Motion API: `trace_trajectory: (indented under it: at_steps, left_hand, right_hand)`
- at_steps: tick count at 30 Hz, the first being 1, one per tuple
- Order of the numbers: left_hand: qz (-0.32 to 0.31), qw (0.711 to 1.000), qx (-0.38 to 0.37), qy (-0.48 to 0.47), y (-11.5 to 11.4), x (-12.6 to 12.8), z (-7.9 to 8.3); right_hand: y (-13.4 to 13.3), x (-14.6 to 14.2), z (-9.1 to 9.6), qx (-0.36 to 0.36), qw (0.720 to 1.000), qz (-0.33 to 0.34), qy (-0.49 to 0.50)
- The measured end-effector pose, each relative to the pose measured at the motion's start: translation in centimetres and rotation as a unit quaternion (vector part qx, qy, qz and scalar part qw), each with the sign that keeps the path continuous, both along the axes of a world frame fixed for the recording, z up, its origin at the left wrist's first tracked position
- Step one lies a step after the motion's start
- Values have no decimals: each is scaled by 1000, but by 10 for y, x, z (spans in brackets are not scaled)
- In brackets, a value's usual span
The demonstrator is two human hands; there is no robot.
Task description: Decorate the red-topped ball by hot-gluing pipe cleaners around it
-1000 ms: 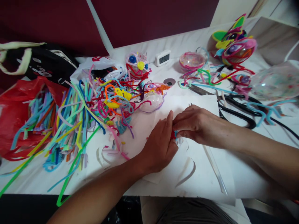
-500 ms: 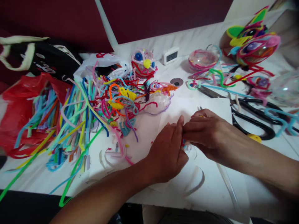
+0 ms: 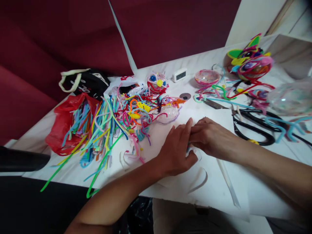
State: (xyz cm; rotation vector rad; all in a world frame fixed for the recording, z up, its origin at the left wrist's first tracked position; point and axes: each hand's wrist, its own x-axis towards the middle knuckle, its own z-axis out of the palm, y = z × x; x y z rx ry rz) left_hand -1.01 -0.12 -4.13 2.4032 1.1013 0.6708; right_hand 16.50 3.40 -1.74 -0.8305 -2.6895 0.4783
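Note:
My left hand and my right hand meet over white paper. Both are closed, fingers pressed together around something small. Only a hint of light blue shows beneath them, so I cannot make out what it is. Below them on the paper lies a thin curved strip. A long translucent stick rests under my right forearm. Just beyond my left hand sits a clear plastic ball among pipe cleaners. Large black-handled scissors lie right of my right hand.
Bundled pipe cleaners and a red plastic bag cover the left side. Along the back stand a decorated ball, a white digital clock and a clear bowl. Another clear dome sits at right.
The view has shifted and tilted, so more of the curtain and the table's left end show. My hands stay pressed together over the paper, with little visible movement.

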Motion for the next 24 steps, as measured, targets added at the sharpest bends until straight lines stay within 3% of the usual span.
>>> trace_trajectory:
  at_steps: [10, 15, 24]
  left_hand:
    - [-25, 999, 12, -31, 19, 3, -26]
    - [-25, 999, -20, -20, 18, 3, -24]
    - [-12, 1000, -12, -6, 16, 4, -20]
  right_hand:
    - [11, 6, -7, -9, 997, 14, 72]
    - [12, 4, -10, -25, 996, 8, 89]
    - [12, 2, -15, -52, 989, 8, 138]
